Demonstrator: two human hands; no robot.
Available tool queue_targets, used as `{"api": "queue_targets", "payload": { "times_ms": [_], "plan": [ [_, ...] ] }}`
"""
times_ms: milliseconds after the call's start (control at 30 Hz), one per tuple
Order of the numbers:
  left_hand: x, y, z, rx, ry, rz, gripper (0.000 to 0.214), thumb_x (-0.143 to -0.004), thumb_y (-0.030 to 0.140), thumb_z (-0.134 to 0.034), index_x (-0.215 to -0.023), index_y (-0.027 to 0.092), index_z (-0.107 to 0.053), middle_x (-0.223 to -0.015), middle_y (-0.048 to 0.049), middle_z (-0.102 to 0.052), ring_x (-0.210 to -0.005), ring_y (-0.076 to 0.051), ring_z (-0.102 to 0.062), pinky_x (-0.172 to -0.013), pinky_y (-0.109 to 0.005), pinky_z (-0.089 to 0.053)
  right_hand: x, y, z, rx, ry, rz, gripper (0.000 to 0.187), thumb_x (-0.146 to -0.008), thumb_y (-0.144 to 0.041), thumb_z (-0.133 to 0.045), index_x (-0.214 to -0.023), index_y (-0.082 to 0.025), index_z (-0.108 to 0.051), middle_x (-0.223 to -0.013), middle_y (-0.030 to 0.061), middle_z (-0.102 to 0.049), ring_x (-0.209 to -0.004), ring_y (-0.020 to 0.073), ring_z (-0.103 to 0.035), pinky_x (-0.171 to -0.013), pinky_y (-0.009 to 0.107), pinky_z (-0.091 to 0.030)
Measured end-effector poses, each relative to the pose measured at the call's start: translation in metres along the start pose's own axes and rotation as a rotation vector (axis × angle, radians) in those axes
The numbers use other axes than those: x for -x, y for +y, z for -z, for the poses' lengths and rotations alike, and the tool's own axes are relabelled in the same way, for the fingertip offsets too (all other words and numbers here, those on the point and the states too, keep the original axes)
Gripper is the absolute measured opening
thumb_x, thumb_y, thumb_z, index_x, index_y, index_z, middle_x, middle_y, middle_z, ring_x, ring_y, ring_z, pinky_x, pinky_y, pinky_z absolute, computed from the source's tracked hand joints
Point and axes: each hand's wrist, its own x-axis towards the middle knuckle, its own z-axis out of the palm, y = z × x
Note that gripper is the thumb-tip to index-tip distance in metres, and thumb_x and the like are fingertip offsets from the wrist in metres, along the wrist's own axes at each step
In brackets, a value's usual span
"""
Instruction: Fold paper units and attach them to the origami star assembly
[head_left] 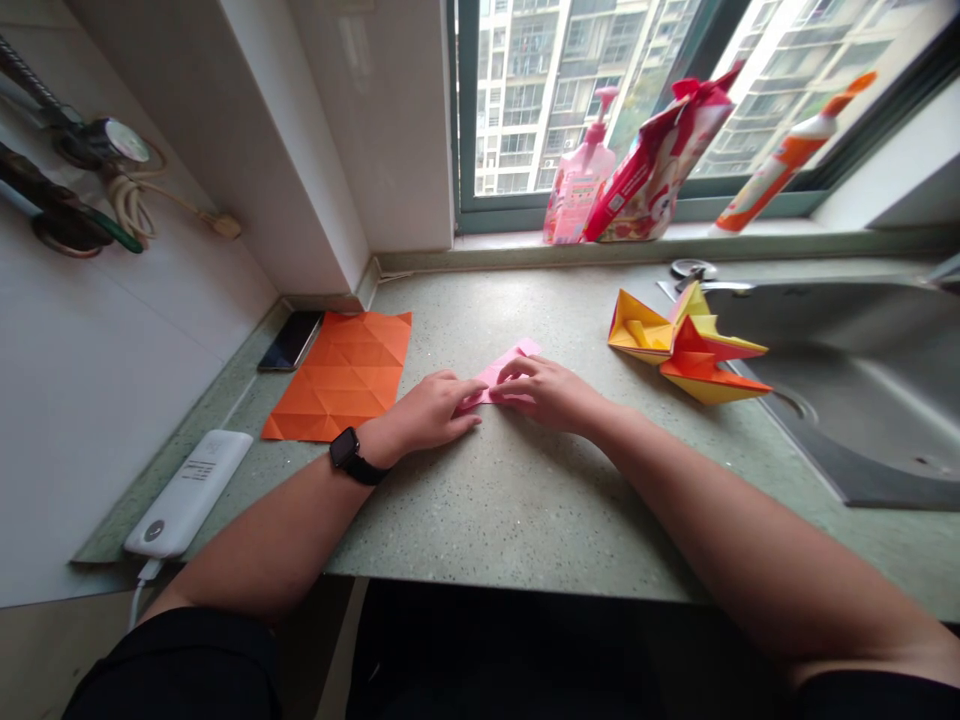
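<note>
A small folded piece of pink paper (517, 350) lies on the speckled green countertop (480, 510), partly covered by my fingers. My left hand (435, 408), with a black watch at the wrist, holds its near left edge between thumb and fingers. From the other side my right hand (553, 392) bends its fingers over the paper and grips it close to the left fingertips. Left of my hands is a creased orange sheet of paper (349, 375), spread flat. Folded paper shapes in yellow (643, 333) and orange (709, 372) stand to the right.
A dark phone (291, 340) lies beside the orange sheet, and a white power bank (191, 492) with a cable is nearer. The steel sink (885, 390) borders the counter on the right. A pink pump bottle (577, 185), a red bag (660, 165) and an orange-white bottle (787, 160) line the windowsill.
</note>
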Motion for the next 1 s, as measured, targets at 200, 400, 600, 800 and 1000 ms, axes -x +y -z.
{"api": "queue_targets", "payload": {
  "times_ms": [200, 400, 600, 800, 1000],
  "plan": [
    [-0.0011, 0.0075, 0.0021, 0.02, 0.024, -0.053, 0.035, -0.106, 0.033, -0.064, -0.138, 0.022, -0.073, -0.115, -0.0111, -0.079, -0.109, -0.028, -0.071, -0.103, -0.046, -0.055, -0.0023, 0.0044, 0.0024, -0.007, -0.008, -0.049, 0.027, -0.104, -0.021, -0.067, -0.109, -0.038, -0.088, -0.118, 0.0049, -0.079, -0.104, 0.0244, -0.071, -0.097, 0.043, -0.057],
    [-0.0026, 0.0083, 0.0029, 0.011, 0.016, -0.061, 0.028, -0.108, 0.031, -0.061, -0.13, 0.021, -0.075, -0.108, -0.0095, -0.079, -0.105, -0.026, -0.071, -0.099, -0.042, -0.056, -0.0032, 0.0051, 0.003, -0.022, -0.02, -0.045, 0.031, -0.103, -0.018, -0.065, -0.11, -0.038, -0.088, -0.118, 0.0046, -0.079, -0.103, 0.0248, -0.071, -0.096, 0.043, -0.057],
    [-0.003, 0.0084, 0.0043, 0.007, 0.01, -0.074, 0.028, -0.109, 0.028, -0.06, -0.13, 0.019, -0.075, -0.109, -0.0097, -0.079, -0.104, -0.025, -0.071, -0.098, -0.041, -0.056, -0.0038, 0.0035, 0.003, -0.017, -0.02, -0.06, 0.03, -0.103, -0.018, -0.065, -0.111, -0.037, -0.087, -0.119, 0.0051, -0.08, -0.105, 0.026, -0.071, -0.098, 0.043, -0.058],
    [-0.0029, 0.007, 0.0015, 0.016, 0.022, -0.078, 0.029, -0.109, 0.026, -0.059, -0.133, 0.02, -0.074, -0.112, -0.0102, -0.08, -0.104, -0.025, -0.072, -0.099, -0.041, -0.057, -0.0057, -0.0003, 0.0042, -0.033, -0.016, -0.066, 0.032, -0.101, -0.013, -0.067, -0.108, -0.037, -0.088, -0.121, 0.0052, -0.081, -0.108, 0.027, -0.073, -0.1, 0.045, -0.059],
    [-0.0029, 0.0016, -0.003, 0.034, 0.039, -0.068, 0.04, -0.107, 0.017, -0.058, -0.146, 0.019, -0.067, -0.119, -0.011, -0.08, -0.11, -0.025, -0.072, -0.103, -0.042, -0.058, -0.0063, -0.0014, 0.0036, -0.013, -0.011, -0.049, 0.03, -0.103, -0.013, -0.066, -0.107, -0.033, -0.087, -0.12, 0.0057, -0.081, -0.107, 0.0258, -0.073, -0.099, 0.042, -0.059]
  ]
}}
